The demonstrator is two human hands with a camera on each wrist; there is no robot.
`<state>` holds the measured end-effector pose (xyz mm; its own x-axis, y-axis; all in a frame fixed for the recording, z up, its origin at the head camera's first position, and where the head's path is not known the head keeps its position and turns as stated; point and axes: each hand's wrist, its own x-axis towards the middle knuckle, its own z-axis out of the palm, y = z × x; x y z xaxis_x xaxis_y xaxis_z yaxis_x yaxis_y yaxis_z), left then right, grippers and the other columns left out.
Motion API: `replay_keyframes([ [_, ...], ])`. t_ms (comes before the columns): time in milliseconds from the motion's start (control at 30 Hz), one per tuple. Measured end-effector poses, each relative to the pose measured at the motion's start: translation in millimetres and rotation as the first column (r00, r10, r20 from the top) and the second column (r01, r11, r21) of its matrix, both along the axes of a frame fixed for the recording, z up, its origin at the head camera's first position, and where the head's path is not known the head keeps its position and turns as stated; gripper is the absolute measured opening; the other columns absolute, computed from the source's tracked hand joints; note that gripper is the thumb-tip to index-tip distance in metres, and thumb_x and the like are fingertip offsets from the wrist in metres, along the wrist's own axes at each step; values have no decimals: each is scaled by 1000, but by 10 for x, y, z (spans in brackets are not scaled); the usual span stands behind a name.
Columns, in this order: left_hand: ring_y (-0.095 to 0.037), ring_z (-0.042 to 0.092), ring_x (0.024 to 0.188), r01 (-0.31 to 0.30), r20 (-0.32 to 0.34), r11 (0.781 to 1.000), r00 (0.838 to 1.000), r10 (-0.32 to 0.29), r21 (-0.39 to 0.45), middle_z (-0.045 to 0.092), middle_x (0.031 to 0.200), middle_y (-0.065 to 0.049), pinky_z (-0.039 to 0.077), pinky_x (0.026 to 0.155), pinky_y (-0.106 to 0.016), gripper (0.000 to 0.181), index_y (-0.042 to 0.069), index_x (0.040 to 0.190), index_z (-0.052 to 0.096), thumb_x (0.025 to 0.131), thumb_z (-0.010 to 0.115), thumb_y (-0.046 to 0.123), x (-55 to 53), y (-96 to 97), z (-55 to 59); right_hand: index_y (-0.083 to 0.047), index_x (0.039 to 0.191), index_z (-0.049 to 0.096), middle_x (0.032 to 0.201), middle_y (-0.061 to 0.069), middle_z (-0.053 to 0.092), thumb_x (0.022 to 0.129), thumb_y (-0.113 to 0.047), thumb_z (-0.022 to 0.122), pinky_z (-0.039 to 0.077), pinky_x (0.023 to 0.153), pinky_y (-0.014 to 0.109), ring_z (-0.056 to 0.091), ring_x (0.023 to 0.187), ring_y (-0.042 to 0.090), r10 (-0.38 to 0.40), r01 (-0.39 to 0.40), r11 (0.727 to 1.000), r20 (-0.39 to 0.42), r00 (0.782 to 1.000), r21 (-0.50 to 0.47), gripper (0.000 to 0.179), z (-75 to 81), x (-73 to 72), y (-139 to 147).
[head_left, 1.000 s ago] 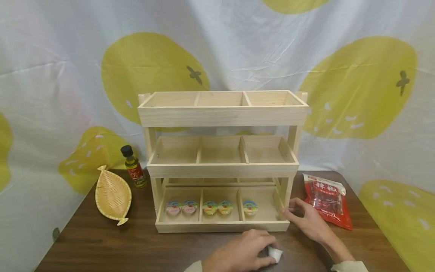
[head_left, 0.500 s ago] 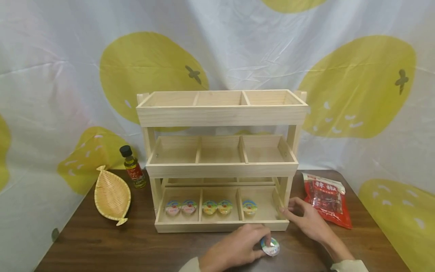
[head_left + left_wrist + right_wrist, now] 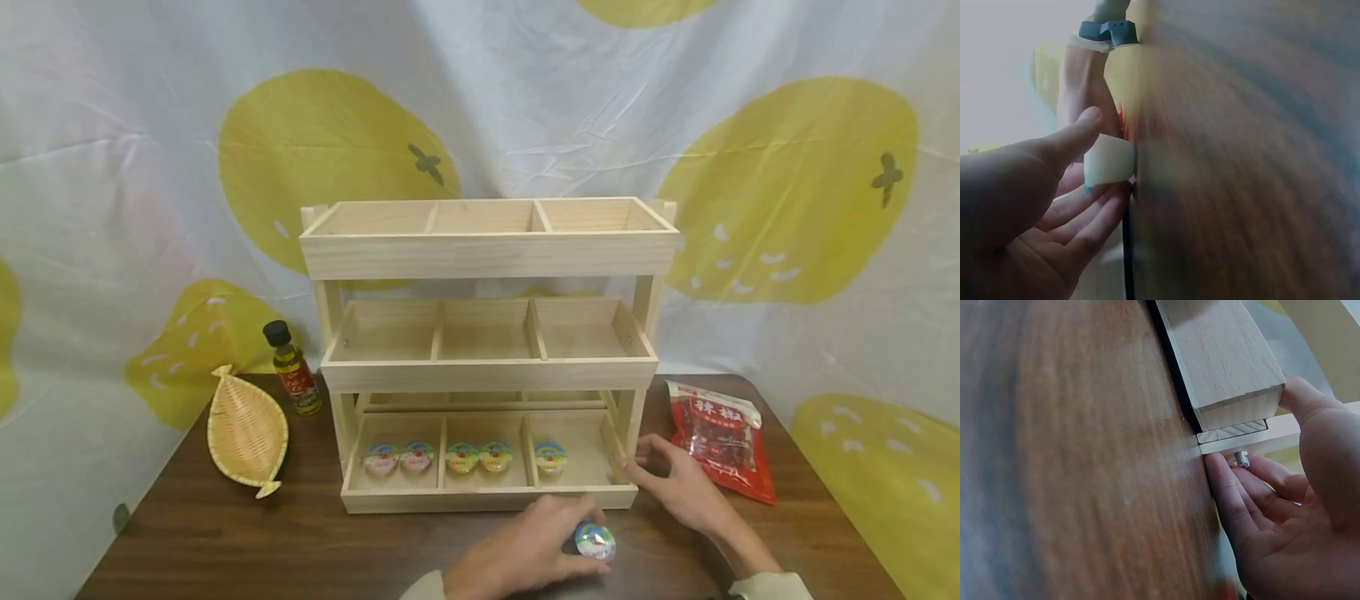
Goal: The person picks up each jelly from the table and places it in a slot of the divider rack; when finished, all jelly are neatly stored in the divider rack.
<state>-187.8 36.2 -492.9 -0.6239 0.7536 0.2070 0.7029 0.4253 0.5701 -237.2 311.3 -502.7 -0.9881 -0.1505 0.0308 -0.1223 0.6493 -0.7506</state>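
Between the left hand's (image 3: pixel 525 546) thumb and fingers is a small jelly cup (image 3: pixel 595 542), lid up, in front of the rack's lower right part. The left wrist view shows the white cup (image 3: pixel 1109 161) low over the table, fingertips round its side. The right hand (image 3: pixel 678 483) grips the lower right side of the wooden three-tier rack (image 3: pixel 491 258); in the right wrist view its thumb lies at the front board (image 3: pixel 1229 356) and its fingers on the outer side. Two pink-lidded cups (image 3: pixel 399 457), two yellow-lidded cups (image 3: pixel 478 457) and one more cup (image 3: pixel 551 457) sit in the bottom tier's three compartments.
Left of the rack stand a small oil bottle (image 3: pixel 296 371) with a black cap and a leaf-shaped wicker basket (image 3: pixel 247 429). A red bag of dried chillies (image 3: pixel 723 437) lies to the right. A patterned cloth (image 3: pixel 562 108) hangs behind the dark wooden table (image 3: pixel 300 542).
The cup in the left hand has turned from showing its white side to showing its printed lid, shifting slightly left and away from me. The right hand stays at the rack.
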Motion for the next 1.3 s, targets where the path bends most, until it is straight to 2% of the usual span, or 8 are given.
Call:
replay_keyframes([
  [233,13,60,89,-1,-19,1000,1000,2,27,78,107,8,47,78,0,44,14,121,68,92,86,40,-45,3,-21,-11,127,69,123,8,79,104,-45,72,59,100,46,74,119,30,-9,9,1000,4,1000,-2,41,-1,-1,-3],
  [433,13,59,88,-7,-33,1000,999,8,30,77,106,9,47,78,0,42,14,121,68,93,86,41,-51,1,-11,-11,127,69,123,8,79,104,-43,73,58,98,44,74,118,29,-5,5,1000,2,1000,-10,40,3,9,-11],
  [633,11,63,97,-13,-61,998,998,16,60,79,115,7,47,79,-1,39,14,124,69,98,82,40,-60,15,122,-11,127,69,123,8,79,104,-44,72,57,100,44,74,120,31,-5,5,1000,8,1000,-8,40,6,15,-3],
  [833,8,63,102,-24,-134,996,990,36,91,77,117,8,47,85,-2,38,15,126,68,97,82,35,-89,35,261,-10,128,69,124,8,79,104,-43,71,56,104,52,73,121,33,5,-5,1000,4,1000,-18,41,17,16,-3],
  [933,7,64,101,-22,-133,992,990,38,122,77,115,5,49,86,-3,38,13,127,67,96,82,27,-126,44,296,-12,127,70,123,7,79,105,-44,71,56,104,50,73,121,31,-1,1,1000,8,1000,-17,39,2,14,4],
  [1100,7,64,93,-44,-99,979,993,65,200,76,110,2,53,79,-3,42,9,131,66,92,82,15,-224,67,309,-10,128,69,123,9,79,105,-39,72,58,96,41,74,118,30,7,-7,1000,-8,1000,-30,37,-15,12,9],
  [1200,4,66,94,-74,-106,966,989,103,248,76,112,0,53,79,-4,43,9,130,68,90,83,13,-303,87,296,-9,127,69,122,9,79,104,-36,73,58,92,34,74,118,29,9,-10,999,-12,1000,-44,36,-10,15,4],
  [1300,-1,69,100,-126,-117,955,980,162,269,75,120,-2,52,83,-4,41,10,128,72,90,84,18,-381,107,271,-9,127,69,122,9,79,104,-36,74,58,90,32,74,118,29,9,-10,999,-7,1000,-54,36,-5,16,0],
])
